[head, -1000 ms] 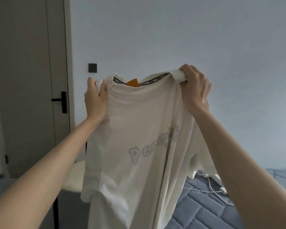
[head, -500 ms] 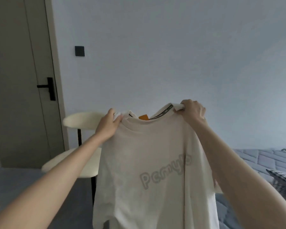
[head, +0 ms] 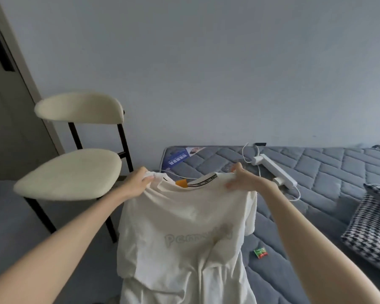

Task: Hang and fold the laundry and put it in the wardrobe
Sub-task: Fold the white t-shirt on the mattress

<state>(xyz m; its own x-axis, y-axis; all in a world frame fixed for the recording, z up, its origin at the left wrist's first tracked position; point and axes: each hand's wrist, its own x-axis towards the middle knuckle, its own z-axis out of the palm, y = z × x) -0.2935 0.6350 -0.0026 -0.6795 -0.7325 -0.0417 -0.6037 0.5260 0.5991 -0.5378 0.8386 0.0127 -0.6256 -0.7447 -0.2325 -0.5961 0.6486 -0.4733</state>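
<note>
A cream T-shirt (head: 184,233) with pale grey lettering on its chest hangs in front of me over the near corner of the bed. My left hand (head: 137,182) grips its left shoulder beside the collar. My right hand (head: 242,181) pinches the right shoulder. An orange label shows inside the neckline between my hands. The shirt's lower part drapes in folds down to the bottom of the view.
A cream chair (head: 75,167) with black legs stands to the left, close to the door frame (head: 20,69). The grey quilted mattress (head: 329,172) carries a white power strip (head: 274,172) with cables, a houndstooth cushion (head: 373,227) and a small green and red packet (head: 260,252).
Both hands have brought the T-shirt down from chest height toward the mattress, and my view has tipped downward so the bed and chair now fill the lower half.
</note>
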